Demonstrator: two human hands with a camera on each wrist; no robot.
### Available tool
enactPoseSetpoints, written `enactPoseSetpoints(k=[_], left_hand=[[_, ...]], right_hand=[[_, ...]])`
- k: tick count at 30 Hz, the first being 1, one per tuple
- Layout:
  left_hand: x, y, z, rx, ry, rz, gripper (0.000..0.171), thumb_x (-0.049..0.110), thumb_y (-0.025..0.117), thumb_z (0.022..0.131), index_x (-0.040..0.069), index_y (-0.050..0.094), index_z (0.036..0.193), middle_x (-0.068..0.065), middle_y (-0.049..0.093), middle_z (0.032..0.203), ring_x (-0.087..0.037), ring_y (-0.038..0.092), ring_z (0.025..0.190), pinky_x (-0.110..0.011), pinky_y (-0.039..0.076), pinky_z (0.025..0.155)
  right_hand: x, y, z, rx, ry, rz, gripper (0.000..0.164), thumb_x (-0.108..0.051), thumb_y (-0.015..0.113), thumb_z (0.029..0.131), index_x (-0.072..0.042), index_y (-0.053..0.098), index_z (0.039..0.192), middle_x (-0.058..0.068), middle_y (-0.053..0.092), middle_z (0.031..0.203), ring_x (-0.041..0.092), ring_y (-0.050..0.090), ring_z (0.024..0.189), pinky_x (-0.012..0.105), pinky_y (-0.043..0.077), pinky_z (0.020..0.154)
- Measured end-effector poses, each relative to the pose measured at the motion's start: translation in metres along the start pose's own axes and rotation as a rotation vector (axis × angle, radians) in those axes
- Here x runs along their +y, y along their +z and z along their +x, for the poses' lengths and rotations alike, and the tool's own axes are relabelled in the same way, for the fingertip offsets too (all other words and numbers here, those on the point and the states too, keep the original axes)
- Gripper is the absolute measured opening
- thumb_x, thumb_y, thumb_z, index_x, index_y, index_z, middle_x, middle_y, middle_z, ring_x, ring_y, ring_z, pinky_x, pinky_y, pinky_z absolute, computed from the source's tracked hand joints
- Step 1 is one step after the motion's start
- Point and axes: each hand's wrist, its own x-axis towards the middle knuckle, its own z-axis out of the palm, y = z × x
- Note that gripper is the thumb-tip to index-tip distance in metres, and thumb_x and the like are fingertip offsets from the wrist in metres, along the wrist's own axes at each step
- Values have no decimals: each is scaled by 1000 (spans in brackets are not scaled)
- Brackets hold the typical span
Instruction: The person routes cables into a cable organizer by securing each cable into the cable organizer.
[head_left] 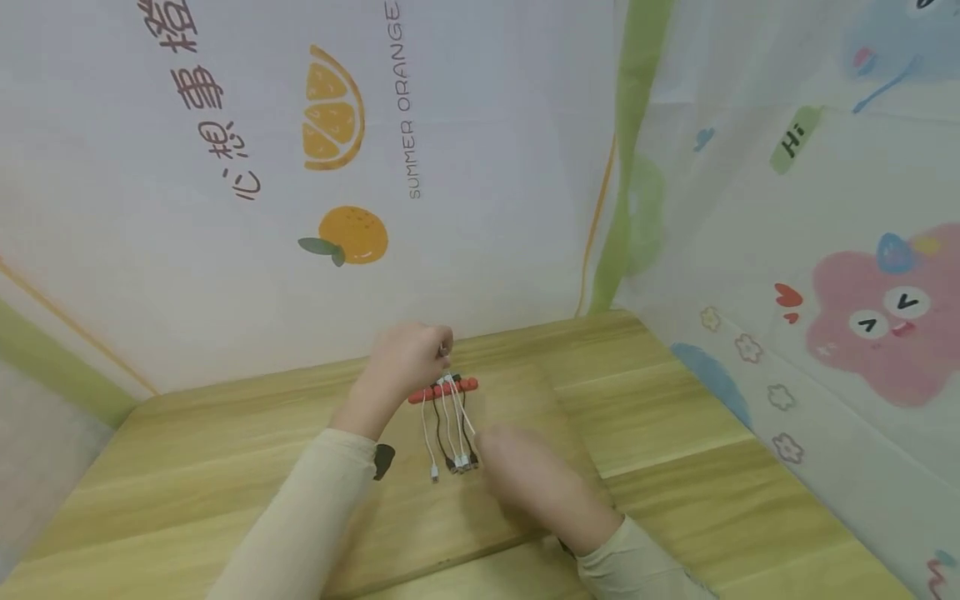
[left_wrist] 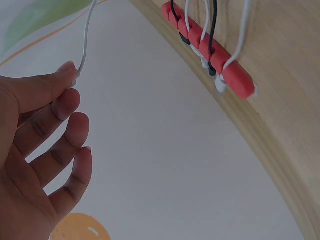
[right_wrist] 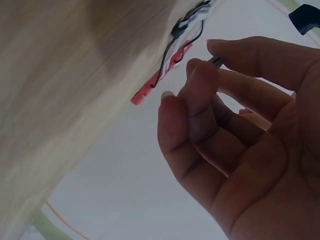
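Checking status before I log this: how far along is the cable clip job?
Done: several black and white cables already sit in the red cable clip on the wooden table. In hand: left hand pinches a white cable; right hand pinches a connector tip. Left: that cable looks unseated.

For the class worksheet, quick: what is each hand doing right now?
Left hand: pinches a white cable between thumb and forefinger.
Right hand: pinches a small plug at its fingertips, near the red cable holder.
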Motion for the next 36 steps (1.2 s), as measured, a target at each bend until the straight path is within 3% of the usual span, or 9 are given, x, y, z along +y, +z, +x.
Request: enactPoseSetpoints(k=[4, 9, 19, 23, 31, 36], left_hand=[[1, 4, 11, -13, -19, -12, 13, 20, 75, 98, 17, 77, 109, 1, 80, 103, -21, 74, 95, -44, 61, 81], [2, 15, 29, -13, -41, -20, 10, 20, 73, 98, 16, 77, 107, 0, 79, 102, -21, 73, 95, -44, 61, 81], [6, 57, 44, -28, -49, -1, 3, 11, 75, 90, 13, 74, 90, 0, 75, 90, -20, 68, 84, -42, 60, 78], [8, 71, 47, -40, -85, 14, 6, 10, 74, 89, 15, 72, 86, 0, 74, 86, -18, 66, 78, -43, 59, 72], [9, 87, 52, -78, -152, 17, 27, 29, 90, 82, 17, 66, 78, 1, 69, 76, -18, 60, 70, -44, 54, 62], [9, 93, 55, -93, -184, 10, 25, 29, 88, 84, 18, 67, 78, 3, 67, 74, -17, 57, 68, -42, 53, 62]], right_hand=[[3, -4, 7, 2, -6, 4, 24, 3, 69, 84, -13, 59, 70, -3, 51, 66, 9, 41, 55, 23, 36, 46], [4, -9, 12, 39, -13, -25, 35, 4, 70, 80, -16, 49, 60, -4, 44, 63, 9, 36, 53, 23, 30, 45], [7, -1, 19, 1, -54, -147, 28, -1, 72, 80, -16, 55, 64, -4, 54, 64, 9, 42, 54, 27, 37, 44], [10, 9, 23, -27, -79, -123, 21, 0, 72, 79, -14, 61, 69, -1, 60, 67, 11, 46, 56, 29, 41, 46], [14, 15, 28, 14, -131, -91, 16, 2, 72, 78, -10, 63, 73, 2, 62, 69, 10, 43, 59, 29, 43, 50], [15, 15, 27, 18, -143, -102, 15, 3, 73, 78, -9, 66, 73, 2, 61, 68, 10, 42, 58, 27, 42, 50]])
